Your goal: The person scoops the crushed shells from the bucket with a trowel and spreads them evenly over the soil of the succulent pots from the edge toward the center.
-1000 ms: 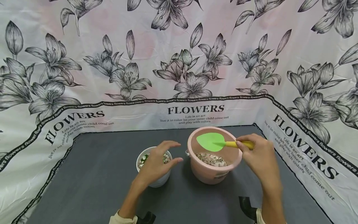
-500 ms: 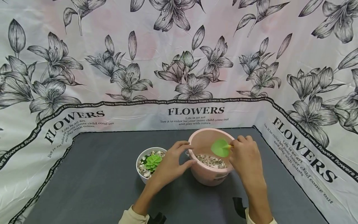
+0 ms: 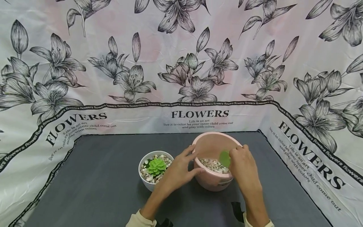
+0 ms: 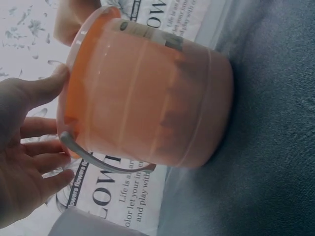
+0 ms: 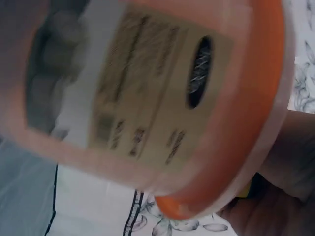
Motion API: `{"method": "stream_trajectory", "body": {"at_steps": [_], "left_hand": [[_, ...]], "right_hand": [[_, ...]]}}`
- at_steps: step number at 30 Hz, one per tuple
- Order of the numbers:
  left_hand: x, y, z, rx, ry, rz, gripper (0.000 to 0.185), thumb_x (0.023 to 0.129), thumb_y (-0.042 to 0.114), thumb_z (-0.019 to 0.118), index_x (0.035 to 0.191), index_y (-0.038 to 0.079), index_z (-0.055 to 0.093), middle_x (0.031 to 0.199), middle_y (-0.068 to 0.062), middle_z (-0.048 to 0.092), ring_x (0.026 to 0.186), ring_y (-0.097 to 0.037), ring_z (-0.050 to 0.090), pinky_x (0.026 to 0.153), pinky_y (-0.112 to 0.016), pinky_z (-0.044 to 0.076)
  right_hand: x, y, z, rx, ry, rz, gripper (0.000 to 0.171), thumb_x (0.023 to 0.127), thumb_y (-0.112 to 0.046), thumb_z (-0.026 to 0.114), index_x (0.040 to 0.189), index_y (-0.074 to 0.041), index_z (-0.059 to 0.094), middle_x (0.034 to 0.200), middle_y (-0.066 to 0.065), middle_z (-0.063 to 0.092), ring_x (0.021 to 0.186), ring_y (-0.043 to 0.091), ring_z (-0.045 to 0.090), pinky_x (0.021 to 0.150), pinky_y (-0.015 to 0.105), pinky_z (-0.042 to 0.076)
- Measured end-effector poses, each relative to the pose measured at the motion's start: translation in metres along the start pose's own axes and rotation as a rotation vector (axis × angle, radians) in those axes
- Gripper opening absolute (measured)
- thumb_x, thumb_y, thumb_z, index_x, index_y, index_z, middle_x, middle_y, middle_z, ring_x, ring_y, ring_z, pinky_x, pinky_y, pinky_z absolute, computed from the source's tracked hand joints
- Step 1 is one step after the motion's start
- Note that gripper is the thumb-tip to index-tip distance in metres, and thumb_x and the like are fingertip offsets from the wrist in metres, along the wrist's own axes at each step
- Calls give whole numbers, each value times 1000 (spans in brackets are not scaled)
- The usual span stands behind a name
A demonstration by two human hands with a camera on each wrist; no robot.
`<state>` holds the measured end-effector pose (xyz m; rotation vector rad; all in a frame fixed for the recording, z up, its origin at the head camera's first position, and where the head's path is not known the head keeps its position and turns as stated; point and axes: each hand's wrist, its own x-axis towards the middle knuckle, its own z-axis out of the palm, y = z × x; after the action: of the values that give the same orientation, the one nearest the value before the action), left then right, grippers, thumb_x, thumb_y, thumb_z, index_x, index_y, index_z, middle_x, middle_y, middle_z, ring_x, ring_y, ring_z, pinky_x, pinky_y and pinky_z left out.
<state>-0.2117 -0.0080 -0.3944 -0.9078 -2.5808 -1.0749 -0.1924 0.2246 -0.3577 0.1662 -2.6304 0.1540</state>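
A pink bucket (image 3: 210, 182) with small stones (image 3: 211, 164) in it stands upright on the dark table. My right hand (image 3: 246, 170) grips a toy trowel at the bucket's right rim. Its green blade (image 3: 225, 158) dips inside, partly hidden by the hand; a bit of yellow handle (image 5: 246, 191) shows in the right wrist view. At the left rim, my left hand (image 3: 179, 171) rests with thumb and fingers spread; the left wrist view has the thumb (image 4: 60, 73) right at the edge. Left of it stands a white pot (image 3: 144, 182) holding a green succulent (image 3: 157, 166) among pebbles.
The bucket's carrying handle (image 4: 108, 168) hangs down its left side. A flower-printed cloth (image 3: 136, 118) stands up as a wall behind and along both sides of the grey table surface (image 3: 99, 176).
My left hand has moved right, from over the white pot to the bucket's rim. My right hand has moved left and lowered the trowel blade into the bucket.
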Motion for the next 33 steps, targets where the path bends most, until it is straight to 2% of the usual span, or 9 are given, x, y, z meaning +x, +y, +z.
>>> {"method": "stream_trajectory", "body": {"at_steps": [7,10,14,16,19,22,24,30,33], "left_hand": [[0,-1,1,-34,1,-6,60,93,33,81,144,6,64,163,-15,48,150,-37,48,118,-50,48],[0,-2,1,-54,5,-5,59,92,32,81,143,7,65,162,-15,48,150,-37,48,118,-50,47],[1,-2,0,-69,0,3,58,93,31,81,143,6,65,162,-15,48,150,-37,48,118,-50,48],[1,-2,0,-80,-7,-1,59,93,32,81,143,7,64,163,-14,48,151,-37,47,119,-50,47],[0,-3,0,-79,-8,-10,59,93,33,81,143,9,64,163,-13,48,151,-35,47,118,-50,47],[-1,-4,1,-83,-8,-25,58,92,33,82,143,10,66,163,-12,48,151,-34,47,118,-49,48],[-2,-5,1,-83,-5,-35,59,91,34,82,143,11,66,162,-11,49,152,-33,47,118,-48,48],[0,-5,2,-81,8,-49,60,90,35,82,142,10,66,162,-10,50,152,-33,47,118,-47,48],[1,-5,3,-83,15,-35,61,90,36,82,142,9,66,161,-11,51,150,-33,48,117,-48,49]], "right_hand": [[7,-5,0,116,-60,215,36,75,14,61,50,-9,50,55,6,47,71,32,50,62,42,43],[9,-6,2,182,-85,264,42,75,13,56,48,-15,38,55,-2,30,59,21,35,53,33,32],[10,-5,6,286,-121,264,43,76,10,50,51,-19,31,57,-7,19,55,12,19,51,27,20],[10,-4,7,321,-132,258,39,76,8,51,50,-17,37,54,-8,24,53,12,24,53,28,23],[10,-2,8,369,-149,265,27,77,3,55,55,-13,57,53,-7,45,54,14,41,57,30,34],[9,1,7,402,-162,282,19,83,-3,61,72,-10,75,67,0,69,62,18,59,62,36,46],[9,3,5,426,-169,286,16,88,-8,65,83,-7,80,78,7,77,66,18,64,64,39,50],[10,12,-6,482,-189,311,18,93,-15,70,99,-5,83,104,18,80,81,27,69,64,32,45],[7,17,-15,494,-181,331,19,94,-17,71,102,-5,83,109,21,79,100,34,71,71,32,48]]}}
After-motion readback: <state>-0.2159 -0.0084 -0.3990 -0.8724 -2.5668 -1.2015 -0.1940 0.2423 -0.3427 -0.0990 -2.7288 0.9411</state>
